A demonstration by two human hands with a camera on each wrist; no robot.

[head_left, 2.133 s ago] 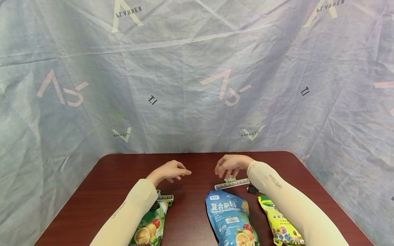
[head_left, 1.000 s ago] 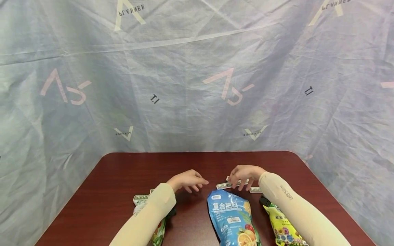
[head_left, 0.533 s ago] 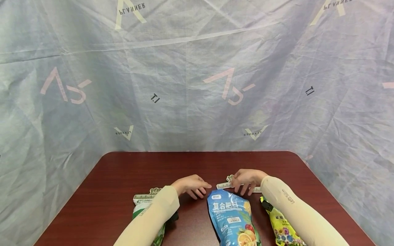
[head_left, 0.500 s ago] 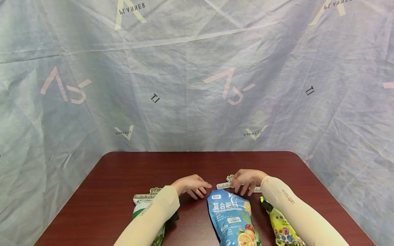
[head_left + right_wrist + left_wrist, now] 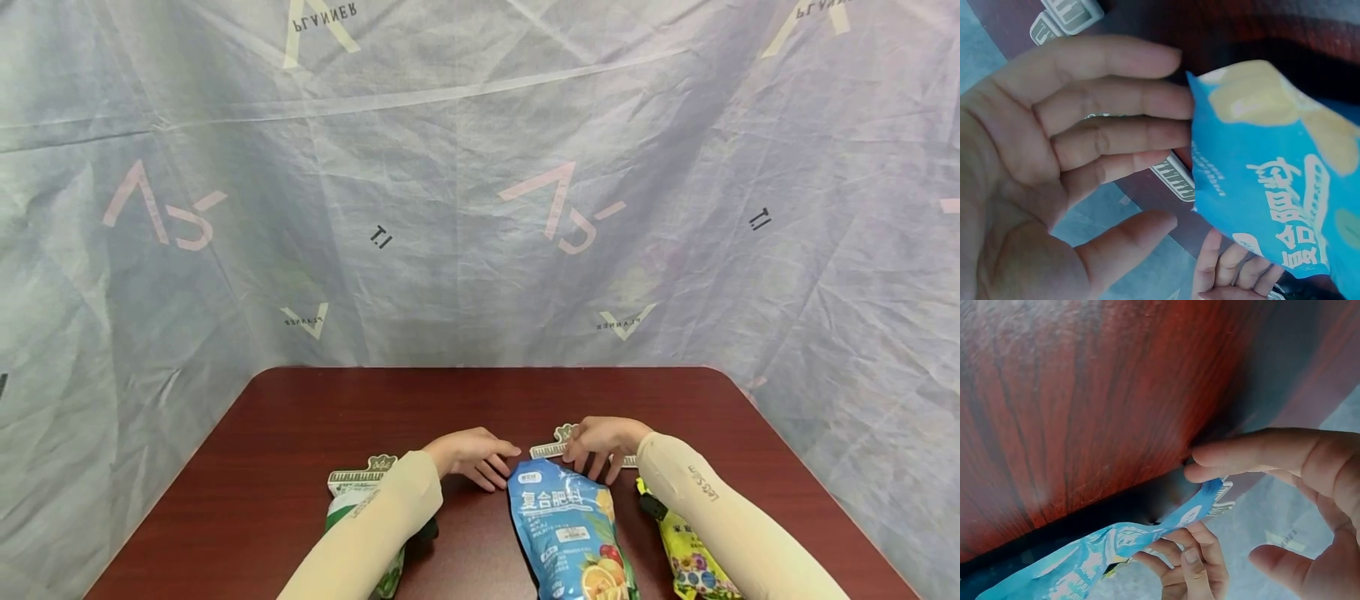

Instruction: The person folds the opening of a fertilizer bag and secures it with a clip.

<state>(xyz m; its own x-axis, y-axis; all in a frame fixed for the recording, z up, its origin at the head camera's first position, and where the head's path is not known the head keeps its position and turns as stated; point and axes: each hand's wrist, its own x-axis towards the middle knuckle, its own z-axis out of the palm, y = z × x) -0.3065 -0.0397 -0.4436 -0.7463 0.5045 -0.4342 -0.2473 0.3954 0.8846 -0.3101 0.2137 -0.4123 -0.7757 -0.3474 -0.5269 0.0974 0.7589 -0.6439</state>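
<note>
Both hands have come in to the blue bag: two seconds ago the left hand was well off to its 10 o'clock and the right hand was above the bench beyond the bag's top, and now each hovers at or against its upper end. The blue bag lies on the bench straight ahead, top towards 12 o'clock, and has not shifted noticeably. At the bag's 10 to 11 o'clock, the left hand's fingers reach the corner, thumb spread wide; at its 1 o'clock, the right hand is wide too, fingers extended at the edge, thumb well apart. Whether either presses the film I cannot tell. Neither has closed, so I judge the work has got as far as arrival, not a grip. A piano-key clip lies just past 12 o'clock, the yellow bag at 3, the green bag at 9.
</note>
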